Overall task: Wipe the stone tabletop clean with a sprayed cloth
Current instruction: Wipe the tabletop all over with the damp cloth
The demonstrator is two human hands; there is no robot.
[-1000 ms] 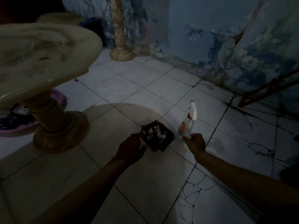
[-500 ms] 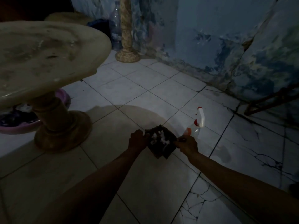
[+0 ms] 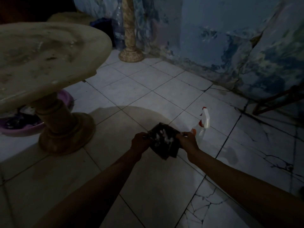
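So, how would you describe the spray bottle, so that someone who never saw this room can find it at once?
Look at the white tiled floor to the right of the stone pedestal table. The spray bottle stands there upright, just beyond the right hand, beside the dark foamy cloth. It is the only clear bottle with a white and red trigger head; the other bottle stands far back by the wall.

- tabletop [image 3: 46, 63] runs off the left edge, so its full shape can't be seen
- purple basin [image 3: 64, 99] is mostly tucked behind the pedestal [image 3: 59, 119]; its contents are too dark to make out
- right hand [image 3: 188, 142] covers the lower part of the spray bottle [image 3: 203, 127]
- both hands cover the edges of the cloth [image 3: 164, 142]
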